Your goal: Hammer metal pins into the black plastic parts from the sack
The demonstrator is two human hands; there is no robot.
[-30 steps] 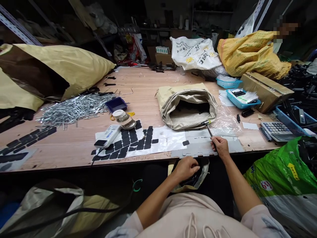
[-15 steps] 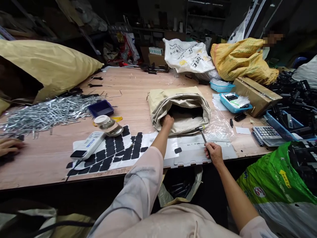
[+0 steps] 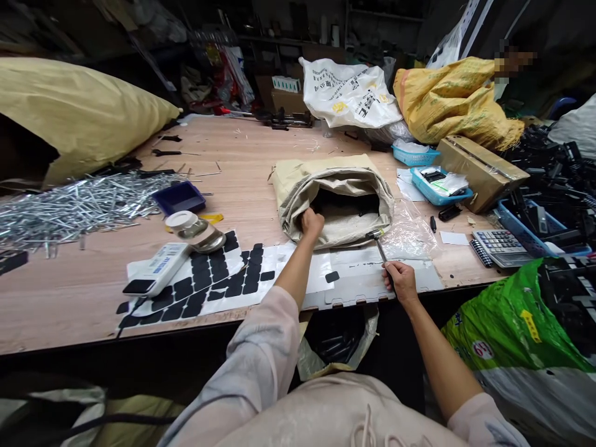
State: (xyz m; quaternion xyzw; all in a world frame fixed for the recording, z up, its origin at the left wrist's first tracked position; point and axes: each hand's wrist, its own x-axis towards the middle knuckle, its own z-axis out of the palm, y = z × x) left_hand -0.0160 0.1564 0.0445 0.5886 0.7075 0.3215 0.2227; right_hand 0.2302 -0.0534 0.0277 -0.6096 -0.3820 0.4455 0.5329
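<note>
My left hand (image 3: 311, 222) reaches into the mouth of a beige sack (image 3: 335, 180) lying open on the wooden table (image 3: 251, 155); its fingers are closed, and whether they hold anything is hidden. My right hand (image 3: 399, 280) grips the handle of a small hammer (image 3: 378, 242) whose head rests near the sack's lower right rim. Under the hammer lies a grey flat sheet (image 3: 372, 282) at the table's front edge. White backing sheets with black adhesive pads (image 3: 218, 279) lie to the left of my left arm.
A white handheld device (image 3: 156, 268), a glass jar (image 3: 193, 228) and a blue tray (image 3: 179, 197) sit left, beside a pile of metal rods (image 3: 79, 205). Blue baskets (image 3: 440, 186), a cardboard box (image 3: 482, 171), a calculator (image 3: 500, 243) and a green bag (image 3: 516, 335) stand right. Another person sits far right.
My left hand rose from the bag below the table edge and went into the beige sack's mouth. My right hand kept hold of the hammer. The view shifted left.
</note>
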